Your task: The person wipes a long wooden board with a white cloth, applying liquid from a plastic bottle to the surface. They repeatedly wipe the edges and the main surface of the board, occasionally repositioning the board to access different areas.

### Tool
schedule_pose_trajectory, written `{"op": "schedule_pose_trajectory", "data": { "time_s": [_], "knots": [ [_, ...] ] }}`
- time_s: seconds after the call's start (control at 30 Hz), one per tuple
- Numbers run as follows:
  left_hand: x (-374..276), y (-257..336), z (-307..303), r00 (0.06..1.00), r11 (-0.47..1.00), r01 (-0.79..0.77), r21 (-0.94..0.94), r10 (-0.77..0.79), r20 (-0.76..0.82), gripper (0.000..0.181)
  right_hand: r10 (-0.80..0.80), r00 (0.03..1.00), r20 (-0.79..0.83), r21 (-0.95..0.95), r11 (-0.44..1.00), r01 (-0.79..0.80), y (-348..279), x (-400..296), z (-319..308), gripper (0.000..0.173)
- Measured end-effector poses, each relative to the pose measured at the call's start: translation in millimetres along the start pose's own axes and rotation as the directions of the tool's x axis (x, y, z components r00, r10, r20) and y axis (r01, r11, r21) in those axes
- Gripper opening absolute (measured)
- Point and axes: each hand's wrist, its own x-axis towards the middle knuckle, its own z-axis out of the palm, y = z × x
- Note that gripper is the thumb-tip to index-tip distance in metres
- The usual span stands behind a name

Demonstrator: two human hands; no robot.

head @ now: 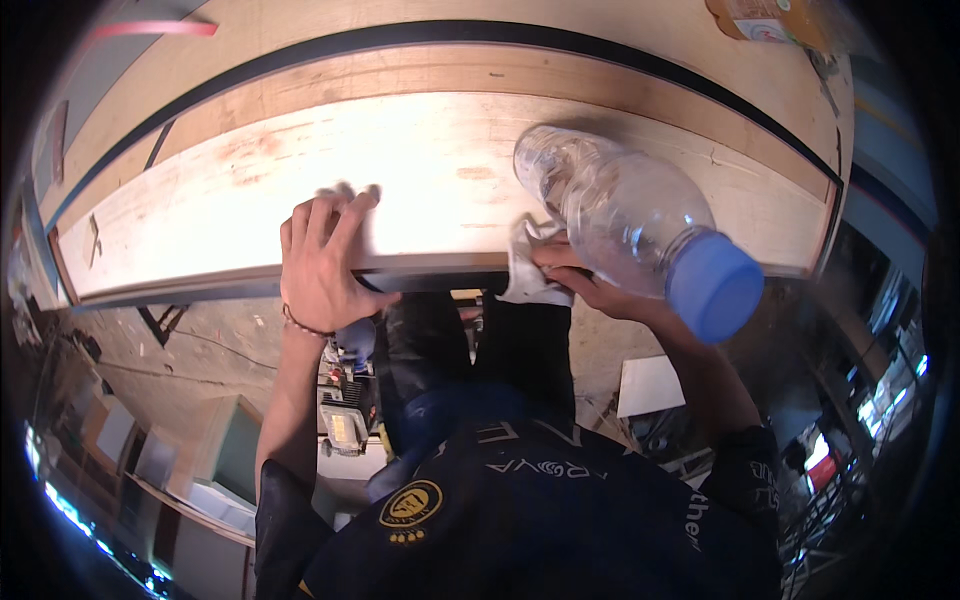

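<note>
A long wooden panel (420, 172) with a dark frame edge lies across in front of me, brightly lit at its middle. On its near edge rests my left hand (326, 255), fingers spread over the wood and holding nothing. My right hand (577, 274) grips a white cloth (525, 262) at the same edge, right of the middle. A clear plastic bottle (637, 202) with a blue cap (716, 285) lies tilted above that hand and covers part of it. Whether the bottle touches the hand or the panel, I cannot tell.
Beyond the panel runs a curved black strip (480, 31). A labelled plastic bottle (757, 19) is at the far right, and a red strip (157, 28) at the far left. Below are a machine with cooling fins (345, 420), a white board (651, 386) and a box-like cabinet (225, 450).
</note>
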Motion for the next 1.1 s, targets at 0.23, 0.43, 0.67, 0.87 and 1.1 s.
{"op": "schedule_pose_trajectory", "data": {
  "time_s": [0.23, 0.43, 0.67, 0.87, 1.1],
  "knots": [
    [-8.0, 0.8, 6.8, 0.995, 1.0, -0.024, 0.004, 0.025, -0.096, 0.101, -0.232, 0.972, 0.021, -0.346, 0.911, 0.225, -63.3, -10.1, -19.1, 0.027],
    [-5.5, 0.1, 9.1, 0.995, 0.999, -0.043, 0.009, 0.044, -0.094, 0.102, -0.292, 0.956, 0.027, -0.405, 0.871, 0.278, -99.9, 31.8, 18.1, 0.021],
    [-9.7, -4.9, 6.9, 0.995, 0.998, -0.04, 0.04, 0.044, -0.092, 0.097, -0.113, 0.994, 0.0, -0.329, 0.938, 0.107, -93.0, 1.1, -13.6, 0.028],
    [5.1, -5.4, 16.0, 0.96, 0.976, -0.215, 0.04, 0.219, -0.176, 0.074, -0.649, 0.695, -0.309, -0.724, 0.634, 0.27, -98.4, 81.2, 130.5, 0.026],
    [-11.5, -13.4, 15.7, 0.979, 0.989, -0.14, 0.053, 0.146, -0.142, 0.088, -0.417, 0.773, -0.478, -0.766, 0.628, -0.136, 44.8, -96.5, -11.7, 0.035]
  ]
}}
